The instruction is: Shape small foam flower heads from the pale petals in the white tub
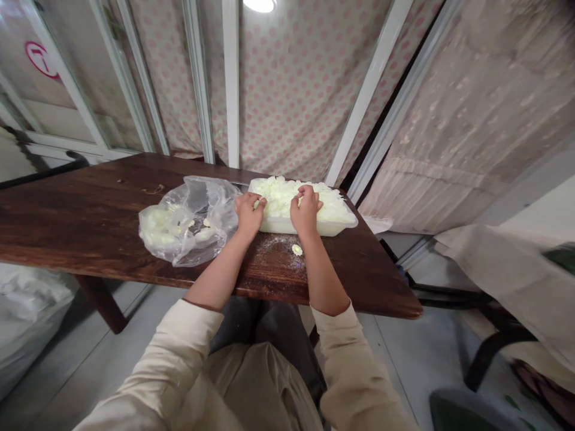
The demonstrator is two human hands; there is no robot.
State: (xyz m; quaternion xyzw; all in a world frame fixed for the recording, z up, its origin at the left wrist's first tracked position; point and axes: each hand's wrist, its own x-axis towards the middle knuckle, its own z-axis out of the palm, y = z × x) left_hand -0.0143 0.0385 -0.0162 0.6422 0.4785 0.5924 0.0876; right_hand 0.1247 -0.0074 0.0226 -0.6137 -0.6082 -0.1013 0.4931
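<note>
Head view: both hands right in at the tray, here we go!
Left hand (248,215): fingers (259,203) curled into the pile; clenched or not, can't tell.
Right hand (306,211): fingers (309,193) hooked down the same way; can't tell either.
Chopped pale vegetable (287,197): heaped in a white plastic tray (309,226) on the dark wooden table (90,215).
Clear plastic bag (188,221): just left of the tray, more pieces inside.

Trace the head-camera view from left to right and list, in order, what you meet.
Crumpled white sack → clear plastic bag → bare left hand → bare right hand → draped beige cloth
</note>
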